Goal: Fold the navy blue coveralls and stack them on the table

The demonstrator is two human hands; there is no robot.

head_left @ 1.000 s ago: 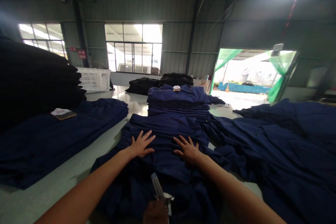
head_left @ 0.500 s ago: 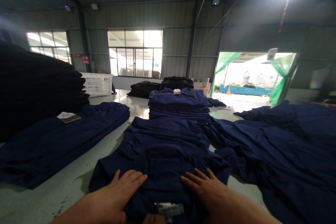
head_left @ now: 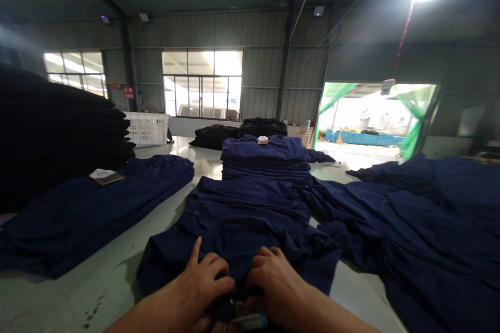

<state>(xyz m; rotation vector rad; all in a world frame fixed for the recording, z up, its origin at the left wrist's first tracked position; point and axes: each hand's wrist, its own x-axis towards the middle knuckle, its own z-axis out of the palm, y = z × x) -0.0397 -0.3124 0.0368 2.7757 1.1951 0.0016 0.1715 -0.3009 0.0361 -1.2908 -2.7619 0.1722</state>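
A navy-blue garment (head_left: 242, 234) lies in front of me on the table, its near edge between my hands. My left hand (head_left: 195, 286) is on its near left part, little finger raised and the other fingers curled into the cloth. Close by, my right hand (head_left: 275, 281) has its fingers bent over the cloth near the same edge. A label with a printed tag (head_left: 250, 321) shows partly between the hands; the rest of it is hidden. Behind the garment stands a stack of folded navy garments (head_left: 265, 164) with a white tag on top.
A folded navy garment (head_left: 97, 208) with a tag lies at left, beside a tall black pile of clothing (head_left: 54, 130). Loose navy garments (head_left: 422, 223) spread over the right side. Farther back are a white plastic basket (head_left: 147, 129) and black folded stacks (head_left: 216, 135) on the pale table (head_left: 113, 255).
Both hands have moved inward toward each other and the near edge. Their fingers, flat and spread before, are now curled on the cloth.
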